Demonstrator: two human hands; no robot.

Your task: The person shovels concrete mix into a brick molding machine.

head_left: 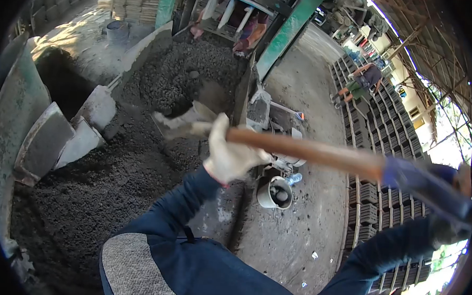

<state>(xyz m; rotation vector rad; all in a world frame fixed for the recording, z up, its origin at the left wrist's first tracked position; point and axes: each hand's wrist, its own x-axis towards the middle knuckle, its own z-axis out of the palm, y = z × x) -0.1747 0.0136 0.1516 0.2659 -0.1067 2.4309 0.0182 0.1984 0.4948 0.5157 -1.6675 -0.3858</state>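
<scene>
A shovel with a brown wooden shaft (310,150) and a blue grip end (423,185) spans the view from the middle to the right edge. My left hand (229,155), in a whitish glove, is closed round the lower shaft near the blade. At the far right, my right hand (449,232) is in shadow at the grip end, closed on it and partly cut off. The pale blade (187,118), smeared by motion, lies over dark grey, crumbly mix (165,71) beneath the machine's frame. More of this mix (94,201) covers the ground to my left.
Upright metal sheets (47,143) stand on the left. Green posts (284,35) frame a machine ahead. A white bucket (274,193) and a plastic bottle (294,179) are on the concrete floor (295,236). Another person (365,79) bends by racks of blocks (369,194).
</scene>
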